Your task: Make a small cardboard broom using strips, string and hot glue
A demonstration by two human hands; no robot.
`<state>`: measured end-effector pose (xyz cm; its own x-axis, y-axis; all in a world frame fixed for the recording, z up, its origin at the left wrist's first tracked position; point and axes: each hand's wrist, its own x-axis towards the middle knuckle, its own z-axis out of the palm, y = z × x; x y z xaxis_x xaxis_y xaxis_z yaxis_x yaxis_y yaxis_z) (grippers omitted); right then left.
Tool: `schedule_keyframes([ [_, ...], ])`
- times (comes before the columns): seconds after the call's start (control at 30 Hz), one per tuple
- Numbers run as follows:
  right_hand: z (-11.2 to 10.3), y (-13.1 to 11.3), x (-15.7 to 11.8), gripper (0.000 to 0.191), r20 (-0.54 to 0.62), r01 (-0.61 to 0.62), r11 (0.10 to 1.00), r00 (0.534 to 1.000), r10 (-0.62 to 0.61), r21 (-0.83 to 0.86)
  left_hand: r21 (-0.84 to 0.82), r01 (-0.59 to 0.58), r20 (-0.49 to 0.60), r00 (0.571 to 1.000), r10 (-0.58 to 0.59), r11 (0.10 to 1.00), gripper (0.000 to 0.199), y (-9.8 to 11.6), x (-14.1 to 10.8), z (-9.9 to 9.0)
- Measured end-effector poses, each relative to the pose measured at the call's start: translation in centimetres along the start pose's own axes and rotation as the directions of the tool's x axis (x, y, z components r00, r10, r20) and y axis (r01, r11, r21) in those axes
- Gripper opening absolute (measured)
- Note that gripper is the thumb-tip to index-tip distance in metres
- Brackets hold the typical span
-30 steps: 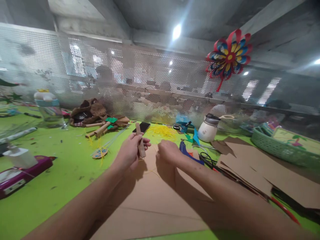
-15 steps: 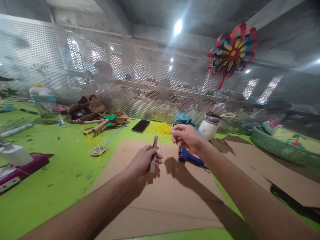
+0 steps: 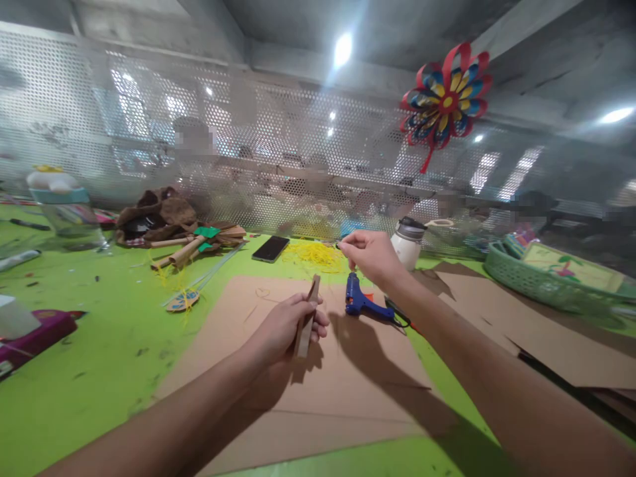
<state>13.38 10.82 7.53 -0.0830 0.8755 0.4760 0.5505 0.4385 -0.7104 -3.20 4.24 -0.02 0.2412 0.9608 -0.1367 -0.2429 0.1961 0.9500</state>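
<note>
My left hand is closed round a narrow folded piece of cardboard, tilted upright above a flat cardboard sheet. Thumb and fingers press it from both sides. To its right, my right hand is raised with thumb and forefinger pinched together. Something small and dark may be at those fingertips, but I cannot make it out. Just below that hand a blue hot glue gun lies on the sheet, its nozzle pointing away. A pile of yellow raffia strands lies beyond both hands.
Behind the sheet lie a black phone and rolled cardboard pieces. A white jar and a green basket stand to the right, near more cardboard. A purple power strip is at left.
The view has turned slightly right. My right hand has lifted a little away from the glue gun, showing more of it. My left hand keeps its hold, with the cardboard piece tilted somewhat more.
</note>
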Motion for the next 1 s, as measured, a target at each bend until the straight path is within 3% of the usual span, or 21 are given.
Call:
schedule_keyframes([
  [0.13,0.1,-0.8,-0.2,0.014,0.038,0.091,0.993,0.995,-0.088,-0.076,-0.032,0.051,0.025,0.998,-0.05,0.998,0.012,0.1,-0.2,0.2],
  [0.3,1.2,-1.4,-4.4,0.014,0.17,0.192,0.969,0.971,-0.165,-0.156,-0.083,0.067,0.047,0.997,-0.063,0.994,0.012,0.2,0.0,0.0],
  [0.43,1.5,-1.2,-7.3,0.015,0.223,0.217,0.962,0.958,-0.178,-0.163,-0.182,0.025,0.045,0.999,-0.017,0.983,0.009,0.2,0.1,-0.2],
  [0.7,1.9,-0.8,-9.3,0.014,0.256,0.201,0.978,0.95,-0.18,-0.059,-0.2,0.014,0.028,1.0,-0.009,0.98,0.012,-0.2,0.5,0.2],
  [0.83,2.0,-0.5,-8.7,0.016,0.162,0.185,0.98,0.972,-0.172,-0.07,-0.19,0.034,0.051,0.998,-0.024,0.981,0.013,-0.4,0.4,0.2],
  [0.93,1.4,0.0,-6.2,0.019,0.055,0.142,0.978,0.989,-0.135,-0.151,-0.185,0.101,0.043,0.995,-0.094,0.978,0.014,-0.5,0.2,0.3],
  [1.0,0.7,0.2,-4.1,0.019,0.062,0.14,0.973,0.989,-0.131,-0.182,-0.2,0.135,0.038,0.991,-0.13,0.971,0.014,-0.4,0.0,0.5],
])
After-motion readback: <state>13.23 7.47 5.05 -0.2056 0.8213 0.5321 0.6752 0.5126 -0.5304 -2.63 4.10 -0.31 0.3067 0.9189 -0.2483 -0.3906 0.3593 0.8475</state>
